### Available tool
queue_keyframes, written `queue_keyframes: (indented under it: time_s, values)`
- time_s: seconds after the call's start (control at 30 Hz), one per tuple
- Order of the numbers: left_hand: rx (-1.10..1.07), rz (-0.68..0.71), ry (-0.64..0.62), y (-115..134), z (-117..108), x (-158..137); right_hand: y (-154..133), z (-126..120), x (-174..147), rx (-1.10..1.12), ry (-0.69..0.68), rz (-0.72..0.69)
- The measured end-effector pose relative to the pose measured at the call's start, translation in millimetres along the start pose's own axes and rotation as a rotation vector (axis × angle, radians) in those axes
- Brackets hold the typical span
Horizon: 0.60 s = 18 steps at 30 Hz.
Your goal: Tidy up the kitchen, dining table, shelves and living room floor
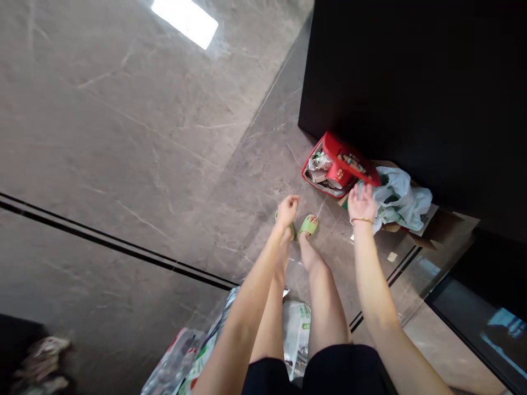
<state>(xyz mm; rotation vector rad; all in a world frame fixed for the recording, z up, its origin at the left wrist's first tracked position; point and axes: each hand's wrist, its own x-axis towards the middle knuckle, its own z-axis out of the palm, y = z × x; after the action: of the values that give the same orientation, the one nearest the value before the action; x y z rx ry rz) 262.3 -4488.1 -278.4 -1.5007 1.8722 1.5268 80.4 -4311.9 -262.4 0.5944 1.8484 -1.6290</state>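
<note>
My right hand (362, 204), a band on its wrist, is open with the fingers spread. Its fingertips are at the lower edge of the red lid (349, 158); whether they press on it I cannot tell. The lid leans up from a red soft-sided bin (305, 174). Inside the bin lie a red paper cup (338, 175), crumpled clear plastic (320, 161) and a small carton (317, 176). My left hand (288, 211) hangs to the left of the bin, above my feet. Its fingers are curled in, and nothing shows in them.
White plastic bags (401, 197) lie on cardboard (442, 227) right of the bin. A black cabinet (411, 82) stands behind. Green slippers (308, 225) are on my feet on grey tile (164, 137). Filled plastic bags (297, 323) sit behind my legs. A dark screen (477, 323) is at lower right.
</note>
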Motion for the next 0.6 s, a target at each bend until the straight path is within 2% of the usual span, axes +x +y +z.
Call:
queue_keyframes:
  time_s: [0.1,0.17,0.23,0.3,0.4,0.5,0.57,0.6]
  values:
    - [0.146,0.054,-0.016,9,9,37,-51,-7,60,0.013,0.009,-0.159]
    - [0.249,0.097,-0.002,14,15,62,-75,-8,99,-0.032,0.052,-0.147]
    - [0.372,0.155,0.027,19,22,86,-85,-7,124,-0.095,0.102,-0.155]
    - [0.538,0.178,0.043,24,28,107,-80,-6,133,-0.207,0.144,-0.282]
    - [0.816,0.171,-0.001,25,34,133,-57,-5,127,-0.432,0.186,-0.609]
    - [0.993,0.243,-0.027,21,37,152,-30,-4,124,-0.712,0.202,-0.874]
    - [1.053,0.293,0.0,17,39,161,-12,-2,134,-1.001,0.155,-0.953]
    - [1.071,0.314,0.012,16,40,165,-4,1,143,-1.162,0.111,-0.937]
